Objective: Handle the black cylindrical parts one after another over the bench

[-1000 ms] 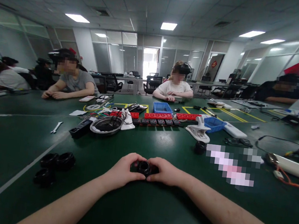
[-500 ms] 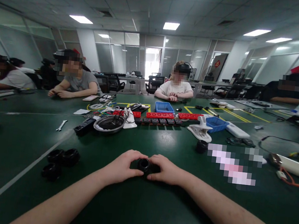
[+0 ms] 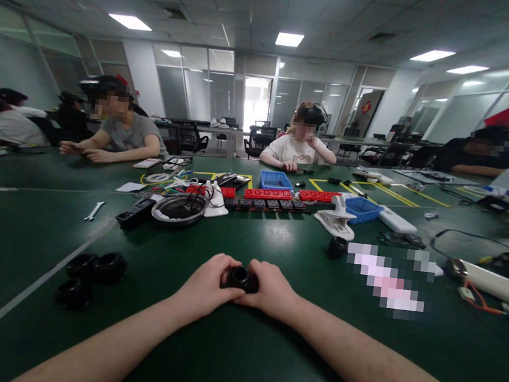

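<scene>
A small black round part with a central hole [image 3: 240, 277] sits between both my hands just above the green table [image 3: 236, 348]. My left hand [image 3: 207, 285] wraps it from the left, fingers curled round it. From the right, my right hand [image 3: 271, 290] grips the same part, thumbs meeting below it. Three more black round parts [image 3: 91, 272] lie in a cluster to the left on the table. Another black round part [image 3: 336, 247] stands further off to the right.
Ahead lie a round metal dish [image 3: 179, 208], red and black power strips [image 3: 272, 199], a white clamp [image 3: 337, 219], blue bins [image 3: 276, 180] and a wrench [image 3: 95, 210]. Cables and white devices [image 3: 487, 280] lie at right. Several people sit around the table's far and side edges.
My hands have closed in tighter on the black part and tilted it slightly. The view has shifted a little. The person opposite has raised a hand toward the head.
</scene>
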Demonstrator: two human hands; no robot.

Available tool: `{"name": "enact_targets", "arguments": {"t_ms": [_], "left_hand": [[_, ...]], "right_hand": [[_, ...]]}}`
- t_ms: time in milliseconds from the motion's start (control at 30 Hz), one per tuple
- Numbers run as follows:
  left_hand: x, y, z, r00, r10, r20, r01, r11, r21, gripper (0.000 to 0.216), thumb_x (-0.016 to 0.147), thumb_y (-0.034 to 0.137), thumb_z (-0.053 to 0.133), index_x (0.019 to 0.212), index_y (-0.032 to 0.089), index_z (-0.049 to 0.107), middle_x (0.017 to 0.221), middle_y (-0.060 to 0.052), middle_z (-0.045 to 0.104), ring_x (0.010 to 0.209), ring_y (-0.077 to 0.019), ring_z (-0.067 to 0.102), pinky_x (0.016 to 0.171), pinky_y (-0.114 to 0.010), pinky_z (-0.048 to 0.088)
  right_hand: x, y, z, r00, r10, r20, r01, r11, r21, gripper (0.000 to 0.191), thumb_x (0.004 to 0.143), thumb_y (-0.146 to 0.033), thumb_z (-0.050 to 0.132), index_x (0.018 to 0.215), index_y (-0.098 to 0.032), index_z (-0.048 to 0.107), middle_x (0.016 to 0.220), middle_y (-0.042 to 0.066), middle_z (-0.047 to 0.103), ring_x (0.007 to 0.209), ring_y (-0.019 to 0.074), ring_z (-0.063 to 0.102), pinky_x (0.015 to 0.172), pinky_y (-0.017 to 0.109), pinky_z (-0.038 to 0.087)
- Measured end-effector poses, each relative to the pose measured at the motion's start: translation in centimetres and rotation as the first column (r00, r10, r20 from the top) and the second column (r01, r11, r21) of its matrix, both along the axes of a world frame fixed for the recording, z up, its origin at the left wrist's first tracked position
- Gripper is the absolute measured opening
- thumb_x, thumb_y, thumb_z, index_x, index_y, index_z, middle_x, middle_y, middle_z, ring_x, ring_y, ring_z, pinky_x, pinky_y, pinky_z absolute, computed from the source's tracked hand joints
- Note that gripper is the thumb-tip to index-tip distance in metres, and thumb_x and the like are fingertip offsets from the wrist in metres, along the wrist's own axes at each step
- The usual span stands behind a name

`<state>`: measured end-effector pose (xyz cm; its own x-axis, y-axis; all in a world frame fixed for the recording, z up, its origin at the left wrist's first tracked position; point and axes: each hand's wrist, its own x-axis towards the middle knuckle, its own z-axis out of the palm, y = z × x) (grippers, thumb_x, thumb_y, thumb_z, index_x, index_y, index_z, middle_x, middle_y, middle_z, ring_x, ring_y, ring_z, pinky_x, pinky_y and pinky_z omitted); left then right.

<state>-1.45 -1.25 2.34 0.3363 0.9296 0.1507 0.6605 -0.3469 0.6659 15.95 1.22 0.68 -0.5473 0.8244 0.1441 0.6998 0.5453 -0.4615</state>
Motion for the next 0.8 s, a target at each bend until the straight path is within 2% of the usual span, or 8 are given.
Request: {"name": "enact_targets", "arguments": {"t_ms": [67,133,233,333,400,533,667,800], "left_hand": [[0.4,-0.1,-0.1,0.998,0.068,-0.018,-0.067,0.997,0.039,0.032,0.067,0.023,0.068,0.096,0.016,0.056,0.081,-0.001,0.05,0.069,-0.0185,0.051,0.061,-0.028,0.041],[0.4,-0.1,0.0,0.998,0.062,-0.024,-0.061,0.997,0.05,0.032,0.068,0.024,0.068,0.097,0.016,0.056,0.082,-0.001,0.05,0.069,-0.0183,0.05,0.061,-0.028,0.041],[-0.2,0.2,0.5,0.999,-0.046,-0.009,0.046,0.999,0.004,0.031,0.069,0.023,0.067,0.098,0.018,0.057,0.083,0.0,0.051,0.069,-0.0171,0.05,0.061,-0.027,0.041],[-1.0,0.5,0.9,0.987,-0.159,0.02,0.16,0.985,-0.059,0.035,0.069,0.023,0.067,0.102,0.019,0.057,0.087,-0.001,0.052,0.072,-0.0166,0.051,0.065,-0.026,0.042],[-1.4,0.6,1.1,0.978,-0.208,0.035,0.21,0.973,-0.093,0.036,0.069,0.023,0.068,0.104,0.019,0.057,0.089,-0.001,0.053,0.074,-0.0165,0.052,0.066,-0.026,0.042],[-1.6,0.5,1.3,0.961,-0.262,0.088,0.273,0.951,-0.148,0.038,0.069,0.021,0.068,0.105,0.02,0.057,0.092,-0.001,0.053,0.073,-0.016,0.051,0.064,-0.025,0.042],[-1.3,0.3,1.0,0.966,-0.237,0.105,0.253,0.952,-0.175,0.038,0.067,0.022,0.069,0.103,0.02,0.058,0.09,0.0,0.052,0.072,-0.0158,0.051,0.063,-0.025,0.042],[-0.3,-0.4,0.8,0.995,-0.095,0.036,0.099,0.987,-0.125,0.031,0.066,0.025,0.069,0.094,0.019,0.058,0.082,0.001,0.052,0.068,-0.0162,0.05,0.059,-0.025,0.039]], "right_hand": [[-0.4,-0.3,-0.1,0.999,-0.052,0.008,0.052,0.997,0.051,0.04,0.064,-0.047,0.069,0.08,-0.014,0.054,0.078,0.008,0.056,0.075,0.0246,0.05,0.068,0.037,0.036],[-0.4,-0.4,0.0,0.999,-0.034,0.005,0.034,0.997,0.072,0.042,0.066,-0.047,0.068,0.086,-0.014,0.055,0.085,0.01,0.057,0.082,0.0269,0.048,0.074,0.041,0.035],[0.3,0.1,0.3,0.995,0.098,-0.009,-0.098,0.994,0.045,0.045,0.065,-0.043,0.071,0.098,-0.017,0.056,0.092,0.006,0.057,0.085,0.0232,0.05,0.075,0.035,0.037],[1.3,0.8,0.5,0.971,0.236,-0.024,-0.236,0.972,-0.008,0.032,0.066,-0.033,0.073,0.091,-0.017,0.06,0.085,0.001,0.06,0.081,0.018,0.053,0.071,0.027,0.039],[1.7,1.1,0.7,0.957,0.289,-0.036,-0.291,0.956,-0.038,0.024,0.068,-0.028,0.073,0.085,-0.016,0.061,0.08,-0.001,0.06,0.076,0.0152,0.055,0.067,0.023,0.04],[1.9,1.2,0.9,0.941,0.335,-0.046,-0.337,0.939,-0.068,0.025,0.067,-0.026,0.074,0.087,-0.017,0.062,0.079,-0.003,0.059,0.074,0.0125,0.055,0.064,0.019,0.039],[1.5,0.6,0.9,0.959,0.282,-0.019,-0.283,0.956,-0.077,0.029,0.064,-0.032,0.076,0.084,-0.018,0.061,0.076,-0.004,0.058,0.07,0.0121,0.055,0.059,0.019,0.038],[0.5,-0.3,0.5,0.995,0.088,0.048,-0.088,0.996,0.0,0.041,0.06,-0.046,0.073,0.08,-0.015,0.056,0.073,0.002,0.057,0.066,0.0182,0.052,0.057,0.027,0.037]]}}
